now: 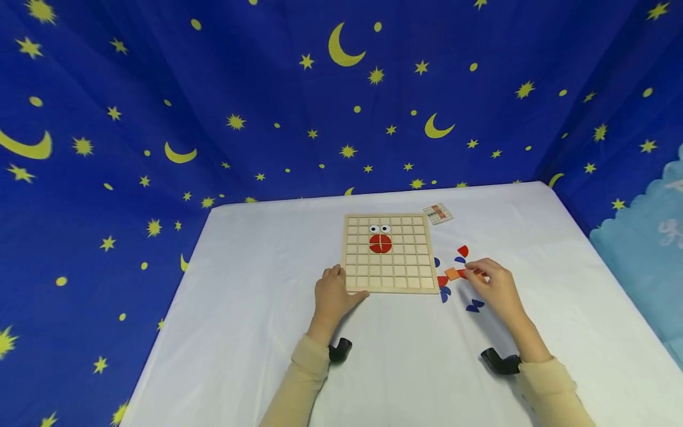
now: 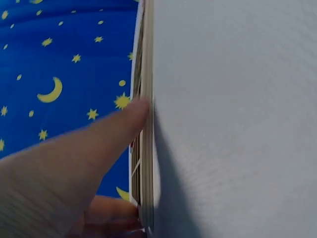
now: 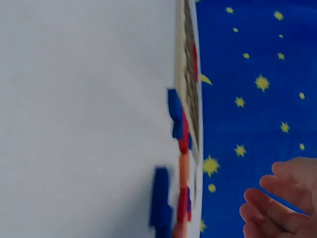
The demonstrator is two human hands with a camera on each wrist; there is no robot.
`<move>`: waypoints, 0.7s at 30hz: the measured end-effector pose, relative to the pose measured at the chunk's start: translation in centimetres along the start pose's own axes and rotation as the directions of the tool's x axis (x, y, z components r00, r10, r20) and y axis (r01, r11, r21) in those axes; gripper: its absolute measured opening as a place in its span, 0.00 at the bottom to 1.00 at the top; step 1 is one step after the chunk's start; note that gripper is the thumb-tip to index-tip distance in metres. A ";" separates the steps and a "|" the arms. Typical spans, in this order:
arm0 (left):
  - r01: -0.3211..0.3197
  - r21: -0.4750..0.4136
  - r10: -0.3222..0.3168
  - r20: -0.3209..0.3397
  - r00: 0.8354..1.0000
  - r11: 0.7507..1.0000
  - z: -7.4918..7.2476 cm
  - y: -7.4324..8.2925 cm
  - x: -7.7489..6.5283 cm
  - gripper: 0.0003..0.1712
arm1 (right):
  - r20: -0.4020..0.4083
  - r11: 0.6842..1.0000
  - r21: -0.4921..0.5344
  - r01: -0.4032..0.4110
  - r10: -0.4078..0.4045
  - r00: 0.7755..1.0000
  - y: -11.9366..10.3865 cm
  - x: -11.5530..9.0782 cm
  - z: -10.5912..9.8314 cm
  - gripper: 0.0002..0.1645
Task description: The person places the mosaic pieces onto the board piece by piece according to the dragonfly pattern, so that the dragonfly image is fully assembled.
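A wooden grid board [image 1: 363, 270] lies on the white table, with two eye pieces [image 1: 385, 229] above red quarter-circle pieces [image 1: 373, 247] that form a disc. My left hand [image 1: 332, 296] spans its near left corner, fingers at the left side; in the left wrist view the extended thumb [image 2: 119, 121] presses the front edge. To the right of the board, my right hand [image 1: 497, 290] hovers over loose pieces, fingertips close to a red piece [image 1: 462, 273] and an orange square [image 1: 452, 274]. In the right wrist view its fingers [image 3: 267, 208] are loosely bent, with nothing visible between them.
Blue pieces [image 1: 472, 308] and red quarter pieces [image 1: 463, 251] lie scattered right of the board. A small pattern card [image 1: 438, 214] lies by its far right corner. Behind the table hangs a blue star-and-moon cloth [image 1: 277, 89]. Black wrist mounts [image 1: 500, 362] sit at both cuffs.
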State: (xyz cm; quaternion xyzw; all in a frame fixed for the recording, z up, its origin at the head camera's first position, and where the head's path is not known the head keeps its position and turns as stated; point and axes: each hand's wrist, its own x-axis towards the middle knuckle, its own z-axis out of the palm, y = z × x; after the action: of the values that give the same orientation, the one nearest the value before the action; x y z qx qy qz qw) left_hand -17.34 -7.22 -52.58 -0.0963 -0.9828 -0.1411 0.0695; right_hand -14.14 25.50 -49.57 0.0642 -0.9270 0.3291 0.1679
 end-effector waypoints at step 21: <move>0.095 -0.228 -0.090 0.032 0.995 0.969 -0.5 0.8 0.1 0.32 | 0.315 0.999 0.025 0.029 -0.035 0.948 -1.6 1.3 4.7 0.24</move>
State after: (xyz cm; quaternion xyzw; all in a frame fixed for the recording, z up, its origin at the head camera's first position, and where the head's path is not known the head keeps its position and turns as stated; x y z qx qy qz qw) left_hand -17.22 -6.62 -51.83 -0.0591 -0.9641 -0.2557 0.0409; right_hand -16.25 21.31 -51.63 0.1328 -0.9373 0.3213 0.0221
